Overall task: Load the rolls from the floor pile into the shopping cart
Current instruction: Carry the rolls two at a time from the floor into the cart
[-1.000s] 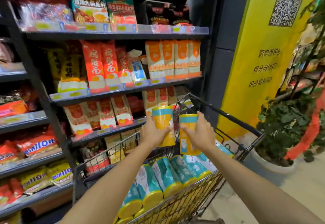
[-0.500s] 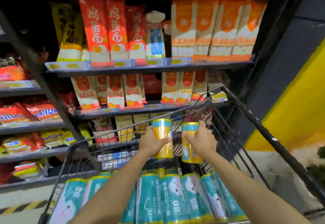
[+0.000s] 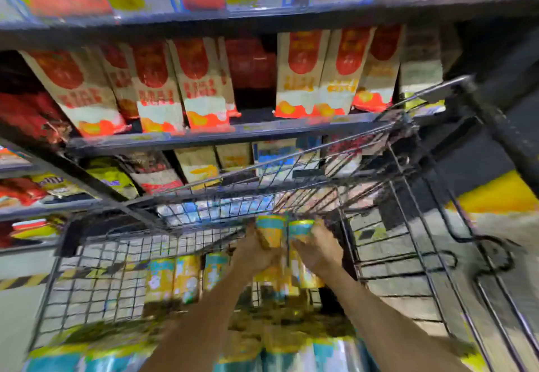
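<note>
Moved: both hands and their rolls sit lower than 0.5 s ago, down inside the shopping cart [image 3: 493, 123] near its far wall rather than up at rim height. Camera has pitched down too, and the frame is heavily motion-blurred.
Left hand [image 3: 256, 250]: grip closed round the left roll [image 3: 269, 228], fingers wrapped on the lower body, forearm reaching straight in from bottom centre.
Right hand [image 3: 319, 250]: grip closed round the right roll [image 3: 300, 227], same pose, forearm coming in from bottom right.
Held rolls: upright cylinders, yellow printed wrap with a teal band at the top, side by side and just about touching.
Standing rolls [image 3: 186, 275]: same yellow/teal cylinders, upright on the cart floor just left of the left hand.
Lying rolls [image 3: 291, 354]: glossy teal wrap, on their sides at the near end under the forearms; too blurred to count.
Cart: dark wire mesh walls, thick black tube rail on the right.
Shelf [image 3: 204, 138]: dark metal, behind the cart.
Packets [image 3: 154, 85]: flat cream-and-red bags, standing in rows.
Floor pile: not in view.
</note>
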The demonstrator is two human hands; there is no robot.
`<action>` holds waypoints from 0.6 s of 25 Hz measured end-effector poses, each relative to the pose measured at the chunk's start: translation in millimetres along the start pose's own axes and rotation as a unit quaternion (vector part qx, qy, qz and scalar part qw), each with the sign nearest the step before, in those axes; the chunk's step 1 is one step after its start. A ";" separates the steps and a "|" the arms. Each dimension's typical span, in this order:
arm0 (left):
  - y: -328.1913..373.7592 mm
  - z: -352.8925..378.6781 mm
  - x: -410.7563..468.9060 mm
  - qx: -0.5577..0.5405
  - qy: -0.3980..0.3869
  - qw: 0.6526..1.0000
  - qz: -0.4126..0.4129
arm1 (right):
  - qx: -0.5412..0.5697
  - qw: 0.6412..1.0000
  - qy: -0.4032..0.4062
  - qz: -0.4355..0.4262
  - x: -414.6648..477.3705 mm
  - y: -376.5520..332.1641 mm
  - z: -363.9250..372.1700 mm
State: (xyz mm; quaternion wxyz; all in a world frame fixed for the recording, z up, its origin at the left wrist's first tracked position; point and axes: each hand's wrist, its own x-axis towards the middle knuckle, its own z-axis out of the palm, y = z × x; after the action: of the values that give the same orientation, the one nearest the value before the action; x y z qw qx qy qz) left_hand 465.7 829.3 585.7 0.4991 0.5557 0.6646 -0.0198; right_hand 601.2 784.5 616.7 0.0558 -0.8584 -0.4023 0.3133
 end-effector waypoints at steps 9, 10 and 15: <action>-57.0 51.0 52.6 0.003 -0.089 0.987 -0.131 | -0.074 0.987 -0.138 0.038 55.6 25.3 88.1; -65.1 58.6 55.7 0.005 -0.102 0.984 -0.145 | -0.042 0.986 -0.150 0.058 58.2 29.3 96.2; -85.8 76.5 52.7 -0.007 -0.073 0.988 -0.138 | 0.042 0.982 -0.158 0.098 61.3 48.9 125.7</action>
State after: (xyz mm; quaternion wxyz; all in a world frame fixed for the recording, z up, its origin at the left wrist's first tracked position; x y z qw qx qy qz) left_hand 455.8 790.0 465.9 0.5427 0.4519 0.6970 -0.1242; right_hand 589.5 776.6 469.3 -0.0037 -0.8306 -0.3064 0.4650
